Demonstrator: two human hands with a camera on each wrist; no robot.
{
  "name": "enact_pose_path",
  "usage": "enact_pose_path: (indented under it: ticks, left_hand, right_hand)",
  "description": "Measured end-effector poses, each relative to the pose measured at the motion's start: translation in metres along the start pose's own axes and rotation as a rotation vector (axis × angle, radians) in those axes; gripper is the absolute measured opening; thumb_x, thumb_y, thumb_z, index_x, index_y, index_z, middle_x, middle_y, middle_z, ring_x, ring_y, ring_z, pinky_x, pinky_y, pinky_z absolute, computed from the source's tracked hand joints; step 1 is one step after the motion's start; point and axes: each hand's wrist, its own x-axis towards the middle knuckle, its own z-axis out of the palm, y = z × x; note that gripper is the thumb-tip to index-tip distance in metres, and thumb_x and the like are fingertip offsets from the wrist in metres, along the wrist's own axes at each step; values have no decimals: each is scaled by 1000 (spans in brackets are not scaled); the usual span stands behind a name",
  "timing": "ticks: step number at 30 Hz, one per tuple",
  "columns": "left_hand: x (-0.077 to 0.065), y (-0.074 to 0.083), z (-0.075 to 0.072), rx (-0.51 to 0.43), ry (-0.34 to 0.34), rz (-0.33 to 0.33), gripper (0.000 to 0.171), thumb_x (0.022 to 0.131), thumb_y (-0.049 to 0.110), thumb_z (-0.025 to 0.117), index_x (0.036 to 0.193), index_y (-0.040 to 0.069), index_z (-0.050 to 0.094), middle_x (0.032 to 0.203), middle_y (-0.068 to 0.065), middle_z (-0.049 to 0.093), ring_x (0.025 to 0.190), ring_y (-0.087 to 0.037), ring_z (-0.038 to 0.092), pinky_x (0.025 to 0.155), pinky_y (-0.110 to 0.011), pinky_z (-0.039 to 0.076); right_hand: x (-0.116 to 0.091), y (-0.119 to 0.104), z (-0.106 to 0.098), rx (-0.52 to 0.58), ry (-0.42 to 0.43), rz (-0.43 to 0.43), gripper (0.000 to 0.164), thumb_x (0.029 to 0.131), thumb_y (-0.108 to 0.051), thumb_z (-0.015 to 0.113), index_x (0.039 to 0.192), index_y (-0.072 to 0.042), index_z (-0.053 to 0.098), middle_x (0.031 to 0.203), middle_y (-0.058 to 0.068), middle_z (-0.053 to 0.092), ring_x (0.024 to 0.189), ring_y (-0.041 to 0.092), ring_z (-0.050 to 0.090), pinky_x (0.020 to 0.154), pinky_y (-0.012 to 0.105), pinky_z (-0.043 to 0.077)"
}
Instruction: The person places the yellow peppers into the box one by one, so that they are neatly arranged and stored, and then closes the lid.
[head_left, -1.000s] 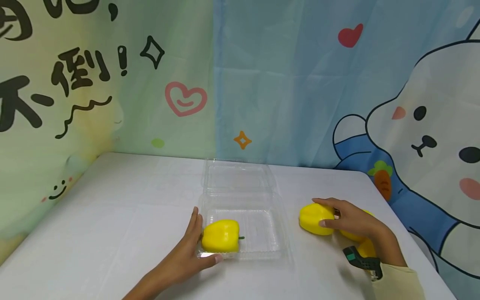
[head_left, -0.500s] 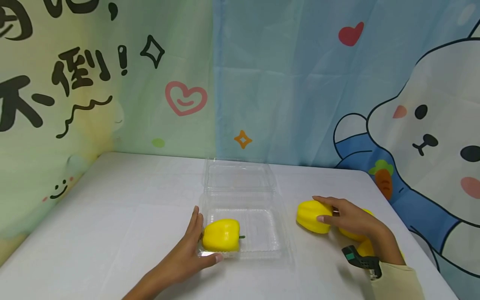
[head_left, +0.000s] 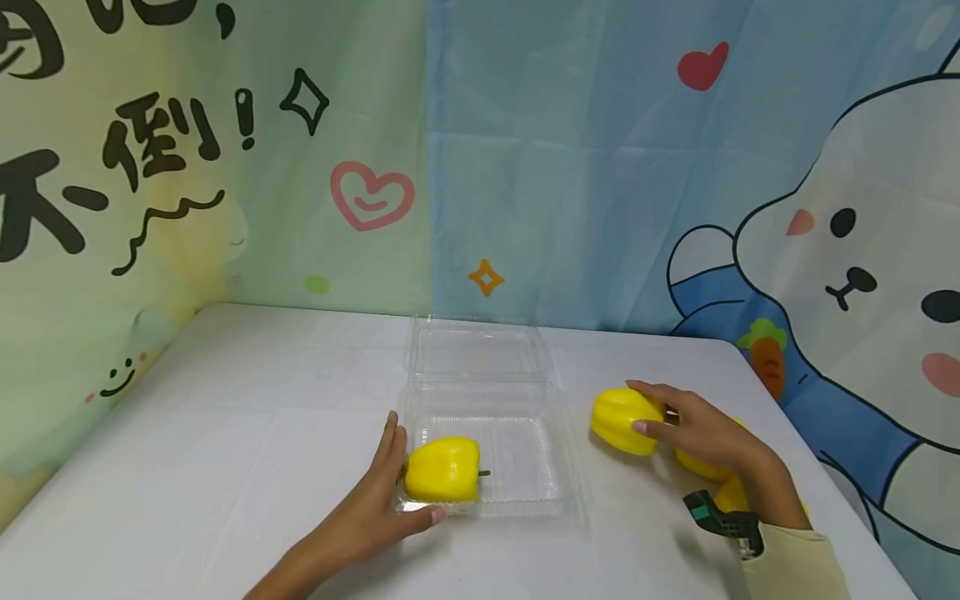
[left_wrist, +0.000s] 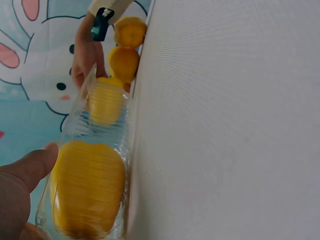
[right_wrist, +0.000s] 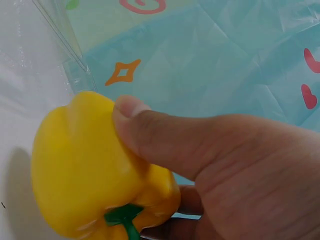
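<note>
My right hand [head_left: 701, 429] grips a yellow bell pepper [head_left: 624, 421] between thumb and fingers, to the right of the clear plastic box. The right wrist view shows the thumb across the side of this pepper [right_wrist: 82, 165], its green stem turned toward the wrist. Another yellow bell pepper [head_left: 442, 469] lies on its side in the left part of the open clamshell box [head_left: 525, 467], stem pointing right. With fingers extended, my left hand [head_left: 378, 500] rests against the box's left edge, its thumb along the front corner.
More yellow peppers [head_left: 731, 497] lie on the white table [head_left: 225, 467] under and behind my right forearm, partly hidden. The box's clear lid [head_left: 480, 350] lies folded back toward the printed curtain [head_left: 570, 167] behind the table.
The pepper in my right hand has moved slightly left and risen a little, tilting as it goes. My left hand, the box and the pepper in it have stayed put.
</note>
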Motion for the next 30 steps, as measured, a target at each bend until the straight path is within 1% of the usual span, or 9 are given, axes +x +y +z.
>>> enact_pose_path:
  ticks: [4,11,16,25,30]
  left_hand:
    - [0,0,0,9,3,-6,118,78,46,79,156,7,0,160,0,-18,146,-29,4,111,-56,16]
    - [1,2,0,10,11,-12,118,77,47,80,155,4,2,161,-2,-17,146,-31,3,110,-57,16]
    - [0,1,0,17,7,-7,117,78,47,79,155,5,2,160,-1,-18,146,-29,2,111,-56,15]
    - [-1,2,0,31,5,-9,116,79,49,78,155,5,3,160,0,-19,146,-27,0,111,-55,15]
    - [-1,3,0,28,3,-13,115,79,48,78,156,6,3,160,2,-19,146,-27,1,111,-55,15]
  right_hand:
    - [1,-3,1,5,37,-22,68,95,-38,63,148,-3,38,142,22,46,120,38,47,99,61,37]
    - [-1,-10,1,19,82,-18,68,97,-38,61,150,-3,36,145,23,42,121,39,46,98,59,40]
    - [-2,-16,0,29,113,-48,67,97,-36,60,150,-3,36,145,23,42,120,38,47,98,57,41]
    - [-2,-31,0,89,113,-116,63,100,-29,58,151,-2,32,146,22,41,119,34,51,96,50,44]
    - [-3,-40,2,110,131,-151,63,99,-25,59,151,-1,32,147,21,41,119,33,50,97,49,43]
